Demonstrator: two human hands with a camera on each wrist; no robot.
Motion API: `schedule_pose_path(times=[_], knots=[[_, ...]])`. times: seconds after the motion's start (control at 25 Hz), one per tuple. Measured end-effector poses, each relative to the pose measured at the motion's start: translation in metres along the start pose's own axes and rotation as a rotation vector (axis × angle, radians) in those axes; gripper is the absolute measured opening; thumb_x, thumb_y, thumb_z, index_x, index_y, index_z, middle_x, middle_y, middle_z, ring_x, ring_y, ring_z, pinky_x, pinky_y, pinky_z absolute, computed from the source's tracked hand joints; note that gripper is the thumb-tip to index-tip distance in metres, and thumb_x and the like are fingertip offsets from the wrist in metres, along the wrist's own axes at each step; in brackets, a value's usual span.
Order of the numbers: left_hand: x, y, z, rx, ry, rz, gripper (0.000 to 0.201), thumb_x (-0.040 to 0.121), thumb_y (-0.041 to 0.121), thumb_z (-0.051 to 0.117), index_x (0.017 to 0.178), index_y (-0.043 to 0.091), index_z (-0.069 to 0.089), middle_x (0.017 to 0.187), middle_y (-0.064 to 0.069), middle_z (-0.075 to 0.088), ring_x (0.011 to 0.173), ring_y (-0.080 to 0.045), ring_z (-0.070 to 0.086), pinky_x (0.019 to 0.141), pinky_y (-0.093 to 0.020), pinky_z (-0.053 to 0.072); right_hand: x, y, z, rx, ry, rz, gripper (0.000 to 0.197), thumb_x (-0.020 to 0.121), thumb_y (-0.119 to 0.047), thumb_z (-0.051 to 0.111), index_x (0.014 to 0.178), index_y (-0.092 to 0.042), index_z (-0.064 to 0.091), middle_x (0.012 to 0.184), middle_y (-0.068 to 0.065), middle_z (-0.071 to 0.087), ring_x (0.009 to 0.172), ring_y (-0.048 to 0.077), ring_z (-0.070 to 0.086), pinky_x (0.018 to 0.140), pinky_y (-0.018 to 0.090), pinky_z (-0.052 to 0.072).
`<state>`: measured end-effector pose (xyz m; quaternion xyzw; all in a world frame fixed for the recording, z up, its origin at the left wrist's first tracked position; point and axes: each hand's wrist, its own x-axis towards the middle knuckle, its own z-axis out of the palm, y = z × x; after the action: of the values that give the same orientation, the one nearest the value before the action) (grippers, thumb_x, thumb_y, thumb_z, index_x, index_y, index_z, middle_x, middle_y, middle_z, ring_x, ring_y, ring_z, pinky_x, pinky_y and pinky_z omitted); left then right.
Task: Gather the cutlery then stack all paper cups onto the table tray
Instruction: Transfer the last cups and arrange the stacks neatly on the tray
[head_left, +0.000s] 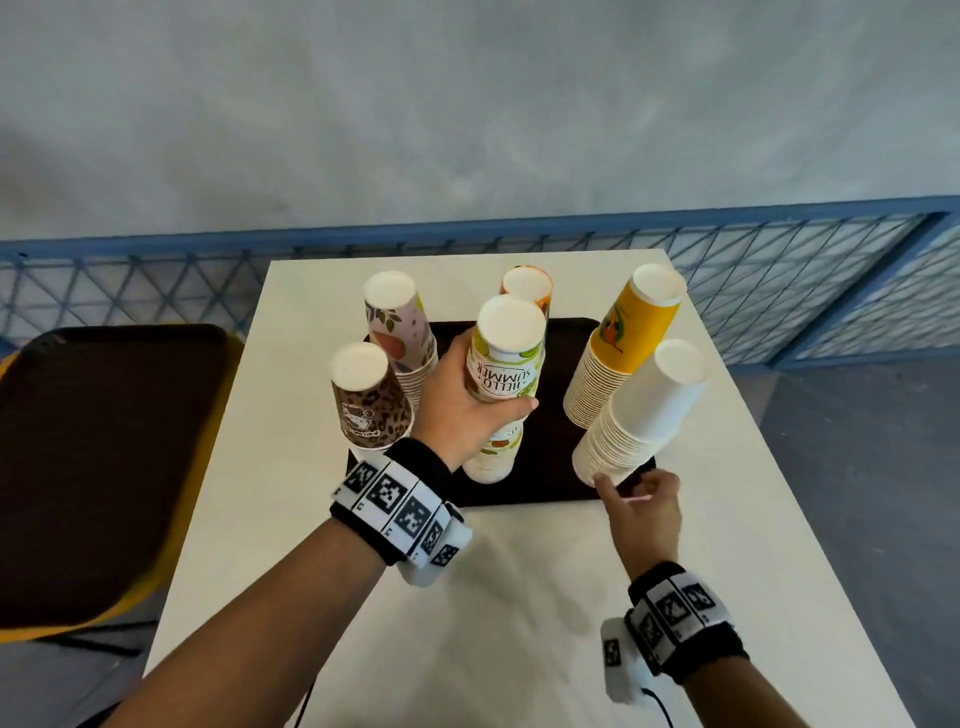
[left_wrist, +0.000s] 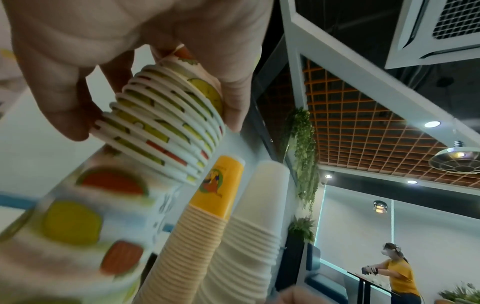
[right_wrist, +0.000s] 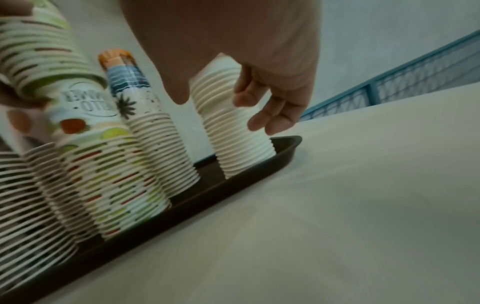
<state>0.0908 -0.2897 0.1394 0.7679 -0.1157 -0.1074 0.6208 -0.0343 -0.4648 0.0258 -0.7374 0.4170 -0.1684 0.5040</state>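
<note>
Trays first: a dark brown spare tray (head_left: 104, 457) sits on a yellow chair left of the white desk (head_left: 493, 597), apart from the dark tray (head_left: 566, 338) on the desk that carries the cup stacks. On that tray's left edge stands a leopard-print cup stack (head_left: 369, 400), upside down, with a leaf-patterned stack (head_left: 400, 332) just behind it. Next comes the left hand (head_left: 462, 410), its fingers (left_wrist: 62, 115) and thumb wrapped around a short "HELLO SUMMER" fruit-print stack (head_left: 506, 353). That held stack hangs tilted just above a taller fruit-print stack (head_left: 493, 457) standing near the tray's front; whether the two touch is unclear. Behind them rises an orange-topped stack with a palm-tree print (head_left: 527, 286). Further right, a yellow-topped stack (head_left: 623, 343) leans at the tray's right side, and a plain white stack (head_left: 639, 415) leans beside it at the front right corner. The right hand (head_left: 641, 509) is at the base of that white stack, its fingers (right_wrist: 272, 115) loosely curled near the lowest rims and gripping nothing, the thumb close to the stack's side. A blue mesh fence (head_left: 779, 260) runs behind the desk.
</note>
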Motion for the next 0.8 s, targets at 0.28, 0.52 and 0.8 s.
schedule_pose_path(times=[0.28, 0.52, 0.8], knots=[[-0.006, -0.04, 0.016, 0.119, 0.017, -0.14, 0.079, 0.059, 0.01, 0.083, 0.128, 0.018, 0.045, 0.118, 0.002, 0.062, 0.107, -0.01, 0.056, 0.095, -0.024, 0.04, 0.039, -0.033, -0.001, 0.129, -0.048, -0.176, 0.093, 0.062, -0.011, 0.084, 0.137, -0.014, 0.03, 0.13, 0.006, 0.052, 0.113, 0.02, 0.051, 0.093, 0.03, 0.041], [-0.01, -0.036, 0.016, 0.137, 0.237, -0.164, 0.077, 0.065, 0.009, 0.08, 0.131, 0.015, 0.042, 0.118, 0.006, 0.054, 0.11, -0.009, 0.05, 0.097, -0.024, 0.038, 0.057, -0.037, -0.01, 0.12, -0.199, -0.165, 0.088, 0.062, -0.009, 0.083, 0.135, -0.014, 0.035, 0.126, 0.008, 0.056, 0.105, 0.018, 0.052, 0.093, 0.037, 0.046], [-0.061, -0.041, 0.046, 0.324, -0.037, -0.594, 0.065, 0.075, 0.031, 0.072, 0.131, 0.008, 0.049, 0.135, -0.01, 0.053, 0.123, -0.025, 0.05, 0.101, -0.031, 0.038, 0.071, -0.035, -0.025, 0.112, -0.397, -0.199, 0.086, 0.064, -0.006, 0.082, 0.134, -0.013, 0.033, 0.126, 0.006, 0.054, 0.106, 0.016, 0.051, 0.09, 0.03, 0.041]])
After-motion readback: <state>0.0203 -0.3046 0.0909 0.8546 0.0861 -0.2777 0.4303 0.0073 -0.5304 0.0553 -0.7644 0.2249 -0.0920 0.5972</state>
